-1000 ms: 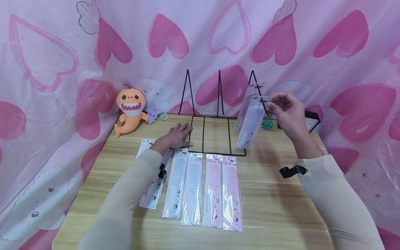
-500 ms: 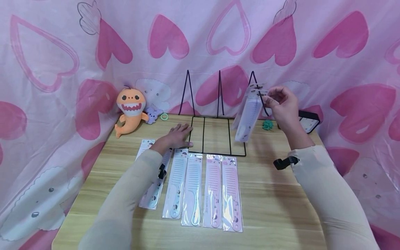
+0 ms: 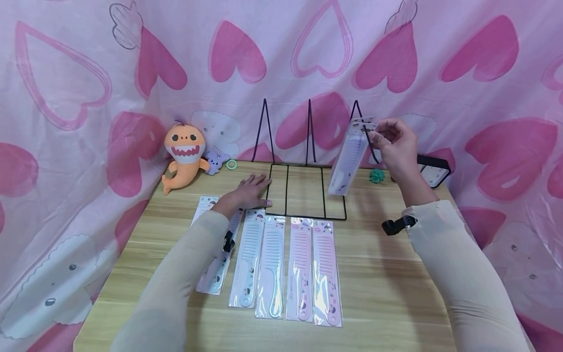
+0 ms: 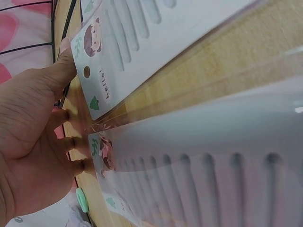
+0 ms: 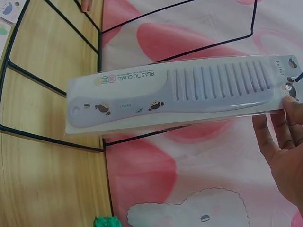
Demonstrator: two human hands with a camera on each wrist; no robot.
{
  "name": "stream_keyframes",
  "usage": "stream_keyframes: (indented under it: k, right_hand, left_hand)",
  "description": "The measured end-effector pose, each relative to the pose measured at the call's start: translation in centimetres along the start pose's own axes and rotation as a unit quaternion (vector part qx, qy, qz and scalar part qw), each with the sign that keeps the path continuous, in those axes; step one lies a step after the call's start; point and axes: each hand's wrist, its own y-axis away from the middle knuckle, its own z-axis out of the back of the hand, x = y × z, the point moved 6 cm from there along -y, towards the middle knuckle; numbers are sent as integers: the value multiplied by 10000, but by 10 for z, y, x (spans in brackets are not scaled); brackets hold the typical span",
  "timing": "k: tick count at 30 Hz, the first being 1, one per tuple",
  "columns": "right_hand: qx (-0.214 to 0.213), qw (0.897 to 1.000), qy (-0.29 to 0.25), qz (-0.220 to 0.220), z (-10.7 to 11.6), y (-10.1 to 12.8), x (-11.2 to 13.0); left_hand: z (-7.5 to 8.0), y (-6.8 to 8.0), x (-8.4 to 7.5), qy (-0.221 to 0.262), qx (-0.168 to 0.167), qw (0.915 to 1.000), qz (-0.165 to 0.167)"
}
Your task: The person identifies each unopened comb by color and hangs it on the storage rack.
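Observation:
My right hand [image 3: 398, 144] pinches the top end of a packaged pale purple comb [image 3: 349, 159], which hangs at the right prong of a black wire rack [image 3: 286, 190]. In the right wrist view, the comb [image 5: 218, 87] lies across the picture in its clear sleeve, thumb and fingers at its card top. Just behind it, another pack is almost wholly covered. My left hand [image 3: 246, 193] rests spread on the tabletop against the rack's left side. Near it in the left wrist view are packaged combs [image 4: 189, 156].
Two blue combs [image 3: 248, 264] and two pink combs [image 3: 301, 274] lie packaged before the rack; more packs are partly under the left arm. An orange plush shark [image 3: 184, 154] sits back left. A green scrunchie [image 3: 377, 176] and black-framed clock [image 3: 433, 171] stand back right.
My right hand has moved back and slightly left with the comb, bringing it along the right prong up to the pack behind. The left hand stays in place.

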Motion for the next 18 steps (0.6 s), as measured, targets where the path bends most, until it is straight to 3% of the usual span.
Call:
stream_keyframes:
  k: [9,14,18]
  right_hand:
    - [63,9992,-396,-28,2,0,-6]
    - [80,9989,-461,-66,3,0,-7]
    - [82,9988,-478,-5,3,0,-8]
  left_hand:
    - [3,5,-6,-65,-9,10000,23]
    - [-1,-3,1,-17,11,10000,-10]
    - [1,1,-3,-37,35,10000,-1]
